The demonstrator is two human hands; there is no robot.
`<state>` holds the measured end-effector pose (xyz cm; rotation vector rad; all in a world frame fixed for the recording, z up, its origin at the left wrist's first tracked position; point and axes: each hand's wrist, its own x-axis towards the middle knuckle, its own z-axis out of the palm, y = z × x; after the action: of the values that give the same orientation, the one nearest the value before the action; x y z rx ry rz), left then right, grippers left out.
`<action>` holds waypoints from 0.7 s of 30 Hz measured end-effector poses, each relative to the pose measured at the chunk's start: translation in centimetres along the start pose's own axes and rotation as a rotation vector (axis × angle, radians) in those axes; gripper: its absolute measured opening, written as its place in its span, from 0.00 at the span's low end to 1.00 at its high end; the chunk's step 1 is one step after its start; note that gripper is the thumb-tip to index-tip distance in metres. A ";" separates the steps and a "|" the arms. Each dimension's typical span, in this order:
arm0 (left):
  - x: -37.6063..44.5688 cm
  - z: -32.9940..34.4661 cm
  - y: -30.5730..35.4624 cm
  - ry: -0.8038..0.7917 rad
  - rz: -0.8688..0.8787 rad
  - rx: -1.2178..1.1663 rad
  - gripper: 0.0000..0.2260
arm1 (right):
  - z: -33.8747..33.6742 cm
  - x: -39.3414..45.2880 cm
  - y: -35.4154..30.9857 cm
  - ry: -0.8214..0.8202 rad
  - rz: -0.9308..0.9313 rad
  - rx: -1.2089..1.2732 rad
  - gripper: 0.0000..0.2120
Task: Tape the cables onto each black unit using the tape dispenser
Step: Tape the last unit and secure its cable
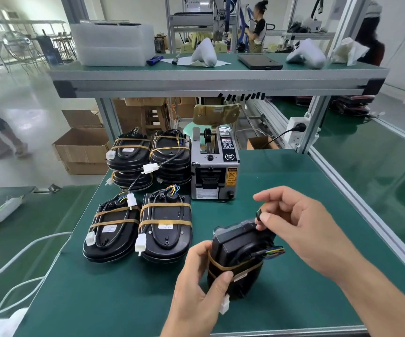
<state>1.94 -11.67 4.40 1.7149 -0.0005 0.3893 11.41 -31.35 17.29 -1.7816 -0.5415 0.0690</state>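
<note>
Two hands work near the table's front edge: the left hand grips a black unit tilted up on the green mat, while the right hand pinches what looks like a short strip of black tape over its top. Taped units crowd the left side beside the tape dispenser; bare mat lies to the right. The left palm hides the unit's near side.

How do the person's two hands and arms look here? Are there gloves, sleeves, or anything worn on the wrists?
Both hands are bare, with no gloves. The left hand and the right hand show no rings on the fingers that can be seen. The right forearm is uncovered up to the frame edge, with no sleeve, watch or wrist strap in view. Only a short part of the left wrist shows, and it is bare as well.
</note>
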 end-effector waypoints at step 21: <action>3.6 0.0 7.1 0.226 0.114 -0.061 0.11 | 3.5 0.9 1.6 -0.040 -0.032 0.178 0.17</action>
<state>3.77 -12.22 12.08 1.6074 0.0544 0.6598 11.61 -28.18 15.00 -1.6011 -0.5741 0.1270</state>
